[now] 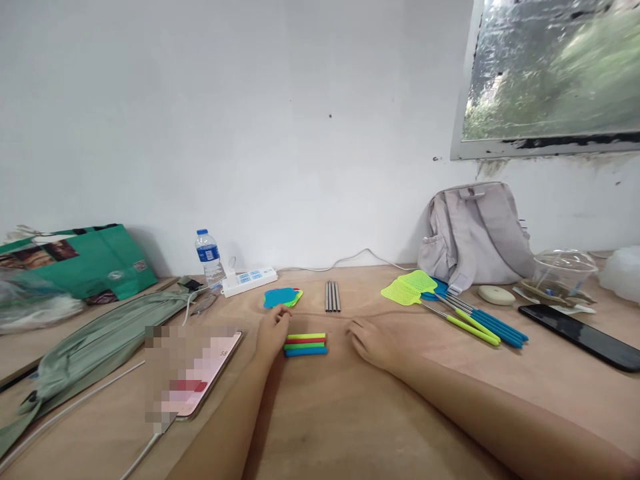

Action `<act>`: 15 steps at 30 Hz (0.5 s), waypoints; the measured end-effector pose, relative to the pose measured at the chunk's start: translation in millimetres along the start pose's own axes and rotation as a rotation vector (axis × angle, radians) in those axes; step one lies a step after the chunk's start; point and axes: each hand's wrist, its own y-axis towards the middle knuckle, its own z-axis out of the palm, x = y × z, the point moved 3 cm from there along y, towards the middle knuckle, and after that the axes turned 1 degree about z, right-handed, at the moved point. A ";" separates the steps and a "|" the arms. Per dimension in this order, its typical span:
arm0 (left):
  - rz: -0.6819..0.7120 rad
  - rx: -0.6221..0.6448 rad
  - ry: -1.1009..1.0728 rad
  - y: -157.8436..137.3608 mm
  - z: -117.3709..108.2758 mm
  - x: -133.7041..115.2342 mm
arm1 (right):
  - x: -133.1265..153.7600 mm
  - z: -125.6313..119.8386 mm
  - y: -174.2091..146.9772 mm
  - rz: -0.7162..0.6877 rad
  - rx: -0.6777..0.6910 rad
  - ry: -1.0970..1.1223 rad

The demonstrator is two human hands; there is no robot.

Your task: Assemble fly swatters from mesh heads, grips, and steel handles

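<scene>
My left hand (pixel 274 328) rests on the table, fingers loosely bent and holding nothing that I can see. Its fingertips are close to the front edge of a stack of flat swatter heads (pixel 280 297), blue on top with green, yellow and red edges showing; whether they touch is unclear. Several coloured handle tubes (pixel 306 345) lie in parallel just right of that wrist: yellow, red, green and blue. My right hand (pixel 369 340) lies on the table to the right of the tubes, its fingers loosely spread with nothing in them. Beyond, between both hands, stand out several metal rods (pixel 333 297) side by side.
Fly swatters (pixel 465 313) with yellow-green and blue handles lie at right, before a grey backpack (pixel 475 233). A black phone (pixel 580 337) is farther right. At left are a lit phone (pixel 210 373), a power strip (pixel 250 281), a water bottle (pixel 209 257) and a green bag (pixel 115 260).
</scene>
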 end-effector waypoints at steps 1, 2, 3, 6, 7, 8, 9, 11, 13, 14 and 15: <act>0.054 0.027 0.044 -1.4 1.5 -3.7 | 1.0 2.0 8.5 0.027 -0.019 0.033; 0.119 0.061 0.100 -2.9 3.3 -7.8 | 0.1 4.5 17.4 0.072 -0.028 0.053; 0.193 0.103 0.165 -4.7 5.3 -12.4 | -2.5 7.6 26.2 0.135 -0.029 0.057; 0.416 0.276 0.371 -12.2 12.3 -27.2 | -14.1 18.9 48.5 0.309 -0.017 0.024; 0.476 0.350 0.422 -15.4 14.7 -31.9 | -17.6 22.5 53.7 0.343 -0.010 0.015; 0.527 0.429 0.460 -19.0 16.8 -36.4 | -20.5 25.6 57.5 0.364 -0.003 0.009; 0.567 0.507 0.483 -22.5 18.7 -40.3 | -22.9 28.1 60.1 0.381 0.005 0.005; 0.609 0.643 0.497 -28.8 21.4 -46.2 | -25.8 30.8 61.8 0.398 0.021 0.001; 0.628 0.719 0.486 -32.8 22.6 -49.5 | -26.9 30.9 60.7 0.402 0.033 0.001; 0.638 0.736 0.481 -34.1 22.8 -50.2 | -27.3 30.3 59.7 0.405 0.038 0.002; 0.649 0.745 0.477 -34.9 23.0 -50.5 | -27.8 29.5 58.5 0.411 0.042 0.004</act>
